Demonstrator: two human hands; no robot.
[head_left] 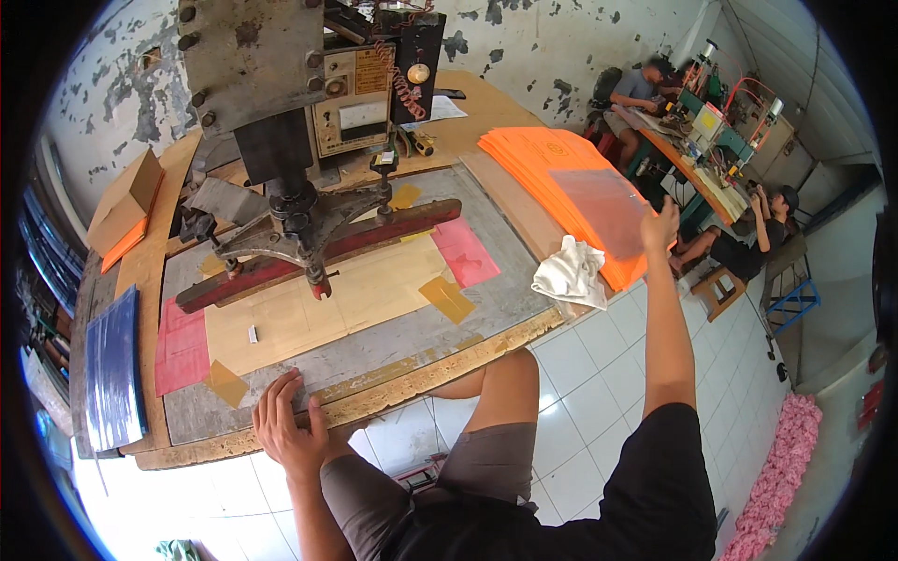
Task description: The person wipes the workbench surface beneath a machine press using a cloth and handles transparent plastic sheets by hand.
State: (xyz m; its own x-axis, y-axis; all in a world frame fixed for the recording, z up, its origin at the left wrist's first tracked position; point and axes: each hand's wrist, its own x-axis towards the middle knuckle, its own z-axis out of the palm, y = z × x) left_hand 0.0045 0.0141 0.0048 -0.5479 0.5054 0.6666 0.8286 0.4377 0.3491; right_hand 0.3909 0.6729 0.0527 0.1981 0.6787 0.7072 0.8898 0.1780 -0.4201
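Note:
A thick stack of orange plastic sheets [524, 150] lies at the table's right side, the top one bearing a clear greyish panel [599, 201]. At the stack's right edge is my right hand [660, 227], its fingers apart beside the clear panel. My left hand [288, 425] rests on the front edge of the press table with fingers stretched out, holding nothing. Before me, a heat press with a red bar [374, 234] hangs over a cream sheet [327, 309], which has pink sheets [465, 252] at its ends and brown tape [447, 299] at its corners.
A crumpled white cloth [569, 271] sits in front of the orange stack. Blue plastic sheets [114, 369] and a cardboard box [126, 201] stand at the left. A control box [351, 103] is behind the press. Two people work near another bench [692, 168] at the far right.

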